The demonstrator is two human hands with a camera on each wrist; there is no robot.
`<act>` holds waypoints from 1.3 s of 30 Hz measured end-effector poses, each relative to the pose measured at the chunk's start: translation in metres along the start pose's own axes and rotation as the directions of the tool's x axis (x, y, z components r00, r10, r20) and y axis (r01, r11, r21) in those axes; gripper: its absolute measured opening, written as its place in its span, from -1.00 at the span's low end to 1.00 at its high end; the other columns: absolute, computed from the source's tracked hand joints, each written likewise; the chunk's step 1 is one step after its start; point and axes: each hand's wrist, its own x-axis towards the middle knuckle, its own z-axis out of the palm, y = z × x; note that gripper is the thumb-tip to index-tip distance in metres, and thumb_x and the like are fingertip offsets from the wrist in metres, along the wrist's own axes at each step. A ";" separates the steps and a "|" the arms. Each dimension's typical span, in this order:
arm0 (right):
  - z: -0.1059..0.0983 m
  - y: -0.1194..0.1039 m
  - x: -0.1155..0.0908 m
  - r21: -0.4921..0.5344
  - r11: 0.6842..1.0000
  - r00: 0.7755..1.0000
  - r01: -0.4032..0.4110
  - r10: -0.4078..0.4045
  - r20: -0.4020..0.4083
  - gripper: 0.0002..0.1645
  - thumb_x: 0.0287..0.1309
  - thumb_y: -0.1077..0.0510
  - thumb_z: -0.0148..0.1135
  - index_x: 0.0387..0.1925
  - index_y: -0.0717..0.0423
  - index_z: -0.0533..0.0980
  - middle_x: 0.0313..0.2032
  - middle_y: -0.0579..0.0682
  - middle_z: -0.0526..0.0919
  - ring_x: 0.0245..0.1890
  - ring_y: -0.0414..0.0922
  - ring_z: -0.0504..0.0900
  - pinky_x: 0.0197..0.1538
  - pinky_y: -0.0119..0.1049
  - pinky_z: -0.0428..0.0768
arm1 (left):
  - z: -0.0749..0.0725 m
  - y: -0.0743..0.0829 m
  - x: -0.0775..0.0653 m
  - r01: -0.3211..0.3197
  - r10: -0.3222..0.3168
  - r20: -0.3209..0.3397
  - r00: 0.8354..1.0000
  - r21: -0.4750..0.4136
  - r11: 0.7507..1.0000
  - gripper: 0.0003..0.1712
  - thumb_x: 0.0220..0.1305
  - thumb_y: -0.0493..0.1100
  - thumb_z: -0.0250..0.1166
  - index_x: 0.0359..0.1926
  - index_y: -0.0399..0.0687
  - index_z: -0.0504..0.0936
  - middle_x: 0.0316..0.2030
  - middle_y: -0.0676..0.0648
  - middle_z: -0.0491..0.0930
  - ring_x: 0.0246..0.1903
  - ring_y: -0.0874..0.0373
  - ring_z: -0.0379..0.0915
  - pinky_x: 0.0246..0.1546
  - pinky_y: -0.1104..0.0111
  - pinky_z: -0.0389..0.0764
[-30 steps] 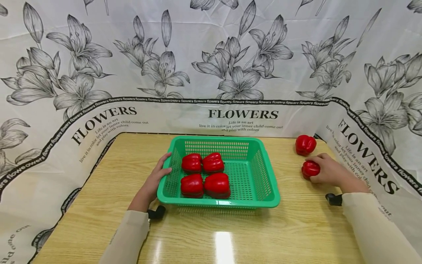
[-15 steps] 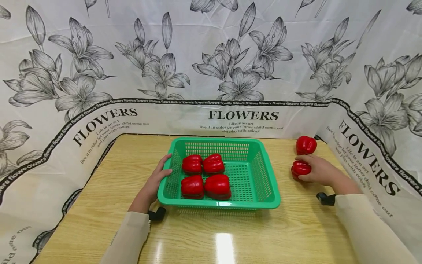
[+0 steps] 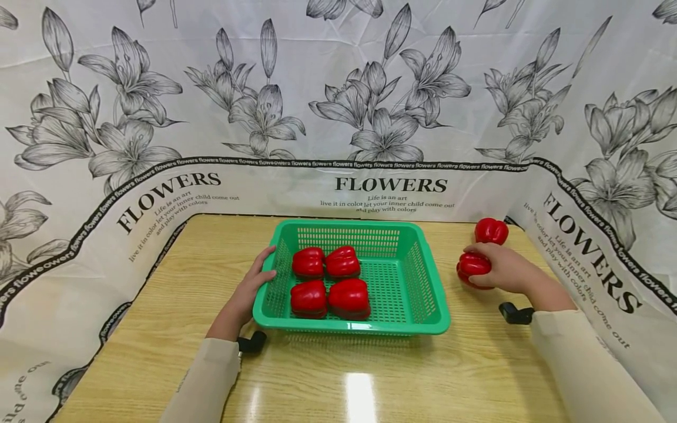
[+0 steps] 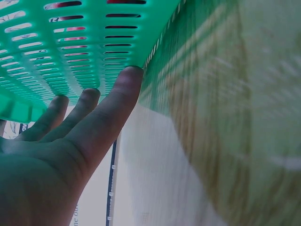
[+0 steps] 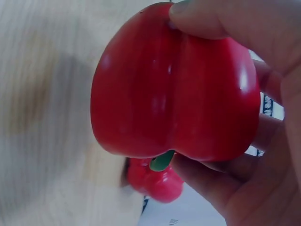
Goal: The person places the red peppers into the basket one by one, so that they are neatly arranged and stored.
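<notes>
My right hand (image 3: 505, 268) holds a red bell pepper (image 3: 472, 267) to the right of the green basket (image 3: 418, 324). In the right wrist view the thumb presses one side of this red bell pepper (image 5: 164, 94), fingers lie behind it, and a green stem shows. The left hand (image 3: 252, 286) grips the basket's left rim, thumb over the edge. From the left wrist, straight fingers (image 4: 106, 117) lie against the slotted outer wall (image 4: 94, 52). Inside the basket, several red bell peppers (image 3: 349, 298) sit in two rows on its left side.
Another red bell pepper (image 3: 491, 231) stands near the far right corner of the wooden table (image 3: 296, 382), just behind the right hand. A flower-printed cloth (image 3: 391, 191) rises along the back and both sides of the table.
The right hand has moved left with the bell pepper, toward the basket, away from the right side of the table. The left hand and basket have kept their place.
</notes>
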 end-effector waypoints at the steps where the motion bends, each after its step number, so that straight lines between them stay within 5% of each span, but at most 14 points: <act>1: -0.002 -0.003 0.000 0.003 1.000 1.000 0.000 0.000 0.001 -0.30 -0.12 0.01 0.35 0.11 0.09 0.36 0.02 0.16 0.48 -0.05 0.11 0.44 -0.07 0.07 0.48 | 0.000 0.000 0.000 -0.001 0.001 0.000 1.000 -0.001 1.000 -0.39 0.42 -0.14 -0.19 0.39 0.36 -0.15 0.39 -0.10 -0.15 0.22 -0.30 0.10 -0.05 0.09 0.48; 17: -0.033 -0.049 0.002 -0.026 0.996 0.996 0.085 -0.086 -0.012 -0.37 -0.09 0.05 0.32 0.09 0.04 0.39 -0.05 0.08 0.53 -0.09 0.03 0.46 -0.14 -0.04 0.52 | 0.000 0.000 0.001 -0.008 0.008 0.000 1.000 -0.009 1.000 -0.38 0.41 -0.16 -0.19 0.39 0.33 -0.16 0.38 -0.12 -0.13 0.22 -0.32 0.10 -0.02 0.06 0.46; 39: -0.066 -0.083 0.006 -0.013 0.996 0.996 0.083 -0.083 0.021 -0.36 -0.03 -0.02 0.27 0.13 -0.01 0.36 -0.04 0.07 0.52 -0.10 0.02 0.49 -0.22 -0.15 0.55 | -0.008 -0.017 0.009 -0.023 0.023 -0.008 1.000 0.000 1.000 -0.41 0.39 -0.05 -0.13 0.35 0.47 -0.09 0.37 -0.06 -0.11 0.20 -0.26 0.16 -0.07 0.12 0.50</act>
